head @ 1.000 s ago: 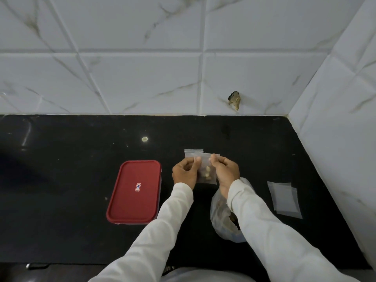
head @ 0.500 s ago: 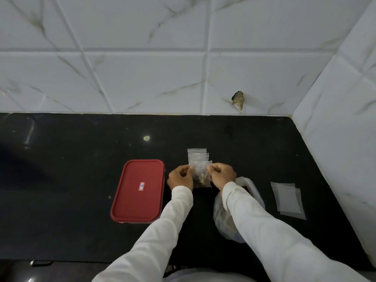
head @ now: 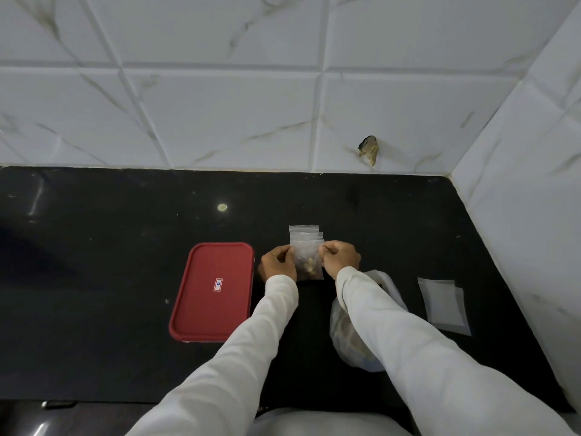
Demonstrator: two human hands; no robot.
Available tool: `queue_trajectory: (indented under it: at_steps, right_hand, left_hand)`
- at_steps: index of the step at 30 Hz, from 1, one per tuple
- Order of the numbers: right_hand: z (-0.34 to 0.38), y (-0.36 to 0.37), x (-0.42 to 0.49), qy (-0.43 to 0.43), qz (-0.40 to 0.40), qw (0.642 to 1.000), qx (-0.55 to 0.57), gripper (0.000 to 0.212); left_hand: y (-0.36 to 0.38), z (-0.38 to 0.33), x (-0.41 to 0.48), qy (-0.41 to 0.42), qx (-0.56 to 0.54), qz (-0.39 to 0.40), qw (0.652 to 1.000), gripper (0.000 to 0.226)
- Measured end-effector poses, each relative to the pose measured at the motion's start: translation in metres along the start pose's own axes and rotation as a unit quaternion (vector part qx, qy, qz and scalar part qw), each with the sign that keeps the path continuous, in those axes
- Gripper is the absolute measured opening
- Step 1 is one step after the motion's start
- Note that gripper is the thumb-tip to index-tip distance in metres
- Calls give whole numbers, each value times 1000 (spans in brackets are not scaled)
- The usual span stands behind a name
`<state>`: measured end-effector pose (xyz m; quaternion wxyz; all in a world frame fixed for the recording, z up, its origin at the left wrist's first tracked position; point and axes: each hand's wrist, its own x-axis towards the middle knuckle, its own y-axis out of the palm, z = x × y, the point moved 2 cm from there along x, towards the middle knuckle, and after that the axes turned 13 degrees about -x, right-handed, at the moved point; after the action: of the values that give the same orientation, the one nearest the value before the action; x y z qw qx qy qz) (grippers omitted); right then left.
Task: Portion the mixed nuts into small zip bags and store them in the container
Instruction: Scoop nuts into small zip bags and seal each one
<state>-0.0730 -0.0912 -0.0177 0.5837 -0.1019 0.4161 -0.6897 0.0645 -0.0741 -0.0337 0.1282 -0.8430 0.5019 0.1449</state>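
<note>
Pinching nut-filled zip bag [head: 307,262] w/ left hand [head: 278,263] & right hand [head: 341,259], red-lidded container [head: 213,291] closed

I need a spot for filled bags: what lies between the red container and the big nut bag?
Head view: between red container and big nut bag, the left sleeve crosses otherwise bare black counter.

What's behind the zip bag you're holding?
A small stack of clear zip bags lies on the black counter behind the held bag. Only their top edges show; the rest, contents included, is covered.
</note>
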Motion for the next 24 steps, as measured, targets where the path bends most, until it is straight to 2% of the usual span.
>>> queue_trajectory:
  at_steps: [10,17,21,24]
  right_hand:
    - [2,-4,0,-19,4,999,-37,21]
    - [-1,-10,-6,-26,9,999,-29,17]
    - [-1,-19,-11,-36,-11,999,-3,19]
    - [-2,-37,-20,-43,-14,997,70,19]
  left_hand:
    - [-2,-1,1,-11,20,5,1000,11]
    - [-3,-3,-8,-21,-10,8,1000,17]
    - [-4,-16,-20,9,6,-12,1000,28]
    - [-2,-31,-39,59,0,-44,997,28]
